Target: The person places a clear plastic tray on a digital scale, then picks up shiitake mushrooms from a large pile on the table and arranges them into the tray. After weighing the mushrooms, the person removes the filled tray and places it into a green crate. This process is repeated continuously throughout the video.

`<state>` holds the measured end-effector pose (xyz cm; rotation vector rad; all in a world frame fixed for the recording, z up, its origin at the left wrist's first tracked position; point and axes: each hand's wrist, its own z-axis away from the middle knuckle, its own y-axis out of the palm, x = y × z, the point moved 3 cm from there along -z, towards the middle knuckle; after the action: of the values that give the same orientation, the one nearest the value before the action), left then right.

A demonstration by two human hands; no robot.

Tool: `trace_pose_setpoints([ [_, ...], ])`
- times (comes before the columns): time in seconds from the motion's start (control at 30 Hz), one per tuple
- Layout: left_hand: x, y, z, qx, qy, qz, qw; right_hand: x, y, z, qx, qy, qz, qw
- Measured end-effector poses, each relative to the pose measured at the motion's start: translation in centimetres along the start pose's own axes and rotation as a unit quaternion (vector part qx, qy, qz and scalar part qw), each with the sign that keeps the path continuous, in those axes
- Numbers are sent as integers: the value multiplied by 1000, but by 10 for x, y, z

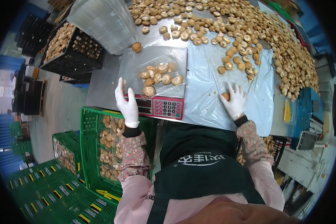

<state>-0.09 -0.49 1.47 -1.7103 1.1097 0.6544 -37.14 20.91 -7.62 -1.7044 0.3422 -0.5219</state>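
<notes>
My left hand (127,105), in a white glove, is at the front left corner of a weighing scale (126,67), with its thumb and fingers apart and nothing between them. On the scale's metal plate lies a clear plastic tray (175,61) holding several brown mushrooms (166,79). A single mushroom (136,47) rests at the back left of the plate. My right hand (235,101), also gloved, is low over a pale blue plastic sheet (200,103). One mushroom (226,96) shows beside its thumb, partly covered; whether it is gripped is unclear.
A large heap of mushrooms (291,61) spreads across the back and right of the metal table. Stacked clear trays (103,22) stand behind the scale. A green crate (86,134) with packed trays is at front left; a black crate (86,54) sits further back. Blue equipment (309,109) borders the right.
</notes>
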Motion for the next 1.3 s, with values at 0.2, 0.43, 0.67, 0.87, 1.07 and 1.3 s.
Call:
trace_pose_setpoints([
  [0.2, 13, 22, 20, 67, -39, 27, 997, -21, 6, 28, -42, -82, -25, 995],
  [0.43, 20, 41, 16, 93, -117, 79, 986, -15, -18, -25, -101, -104, -141, 979],
  [0.67, 9, 42, 11, 106, -119, 76, 984, 170, -115, -85, -141, -358, -258, 886],
  [0.87, 2, 27, 6, 90, -98, 81, 988, 218, -82, -106, -52, -449, -192, 871],
  [1.07, 39, -31, 9, -28, -157, 132, 978, 200, -115, -158, -69, -330, -322, 884],
  [1.3, 44, -89, 12, -117, -223, 105, 962, 230, -75, -225, -78, -342, -296, 888],
])
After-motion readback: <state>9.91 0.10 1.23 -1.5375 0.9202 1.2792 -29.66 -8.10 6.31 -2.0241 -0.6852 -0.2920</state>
